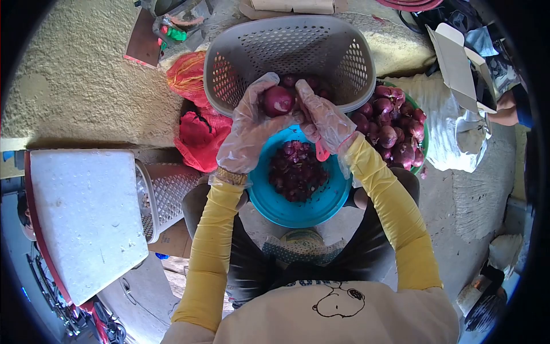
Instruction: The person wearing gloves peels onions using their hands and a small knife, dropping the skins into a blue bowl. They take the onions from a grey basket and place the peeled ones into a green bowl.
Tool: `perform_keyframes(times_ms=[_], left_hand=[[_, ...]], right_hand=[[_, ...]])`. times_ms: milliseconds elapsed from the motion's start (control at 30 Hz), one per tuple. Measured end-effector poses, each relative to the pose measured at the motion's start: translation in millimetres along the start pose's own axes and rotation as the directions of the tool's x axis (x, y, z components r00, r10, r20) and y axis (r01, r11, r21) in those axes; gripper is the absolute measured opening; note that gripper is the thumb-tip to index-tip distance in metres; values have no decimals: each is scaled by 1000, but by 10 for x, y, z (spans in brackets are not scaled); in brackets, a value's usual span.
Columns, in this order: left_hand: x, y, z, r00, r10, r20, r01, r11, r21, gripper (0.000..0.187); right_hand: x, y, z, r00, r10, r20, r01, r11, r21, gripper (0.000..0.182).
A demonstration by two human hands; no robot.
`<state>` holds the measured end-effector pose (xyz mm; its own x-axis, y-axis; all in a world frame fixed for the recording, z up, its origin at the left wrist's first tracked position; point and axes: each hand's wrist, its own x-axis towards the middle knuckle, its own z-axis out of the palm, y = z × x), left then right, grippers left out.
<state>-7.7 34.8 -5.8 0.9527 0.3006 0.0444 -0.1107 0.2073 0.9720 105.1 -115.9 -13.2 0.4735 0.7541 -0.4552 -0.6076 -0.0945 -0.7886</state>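
Well, left hand: your gloved left hand (243, 129) is curled round one onion (278, 101), thumb and fingers bent about its sides.
Right hand: your gloved right hand (329, 119) is closed, its fingers bent round a red handle (322, 151) that pokes out below the palm; the fingertips are close beside the onion, but you can't tell whether they touch it.
Onion: it is up in your left hand, at the near rim of the basket (298, 49), purple-red with a pale shiny patch.
Basket: it is grey and full of holes, just beyond your hands, with more onions (309, 80) low inside.
Blue basin: the basin (298, 215) sits between your feet, below your hands, holding a heap of small dark red pieces (298, 172).
Green basin: to the right, this basin (425, 140) is heaped with whole onions in their skins.
Left side: a red net bag (200, 137) lies against the basket.
Far right: another person's hand (504, 110) is near an open carton (461, 74), well apart from yours.
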Motion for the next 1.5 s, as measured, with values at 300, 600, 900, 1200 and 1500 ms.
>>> perform_keyframes(times_ms=[300,600,900,1200,1500], left_hand=[[-30,209,-90,989,4,147,6,998,-66,70],[-43,254,-118,958,-104,267,127,990,-70,79],[-39,248,-127,961,-89,262,102,994,-37,79],[-49,300,-106,963,-120,240,135,990,-49,76],[-90,325,-156,965,-162,205,192,972,-135,65]], right_hand=[[-172,-218,-153,871,-487,70,446,721,-531,49],[-274,-359,-122,817,-465,341,477,211,-853,57],[-247,-305,-164,672,-598,438,550,7,-835,61],[-226,-285,-131,766,-517,383,522,152,-839,55],[-414,-457,-87,789,-509,344,505,221,-834,57]])
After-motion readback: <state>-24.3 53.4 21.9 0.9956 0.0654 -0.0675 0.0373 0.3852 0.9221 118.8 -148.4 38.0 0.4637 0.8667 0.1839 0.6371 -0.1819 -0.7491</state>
